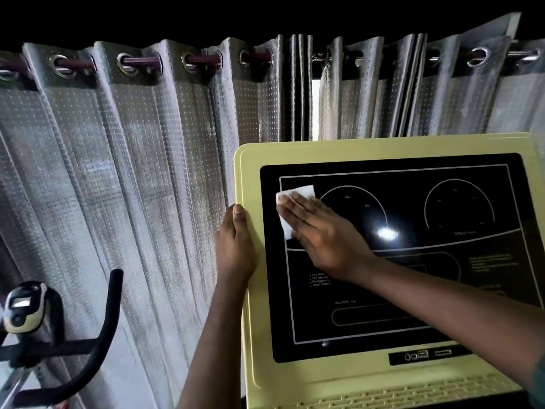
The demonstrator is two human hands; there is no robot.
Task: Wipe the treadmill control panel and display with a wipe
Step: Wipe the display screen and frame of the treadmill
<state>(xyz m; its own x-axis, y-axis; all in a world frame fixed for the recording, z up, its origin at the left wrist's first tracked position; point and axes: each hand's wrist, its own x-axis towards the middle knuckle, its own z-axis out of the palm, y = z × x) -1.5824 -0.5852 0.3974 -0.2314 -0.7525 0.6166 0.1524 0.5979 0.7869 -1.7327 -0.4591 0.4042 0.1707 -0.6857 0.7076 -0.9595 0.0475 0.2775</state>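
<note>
Barely underway: wipe in the display's upper-left corner

I see my right hand [321, 234] laid flat, fingers straight, pressing the white wipe [298, 192] onto the black display [442, 261] near its upper-left corner, beside the left dial [380, 202]. My left hand [236, 246] grips the left edge of the yellow control panel [383, 147], thumb on the front, steadying it. I cannot tell which glass is already clean. By my judgement the right dial [458, 181], the lower readouts, the port strip [427, 355] and the yellow surround are left to cover.
</note>
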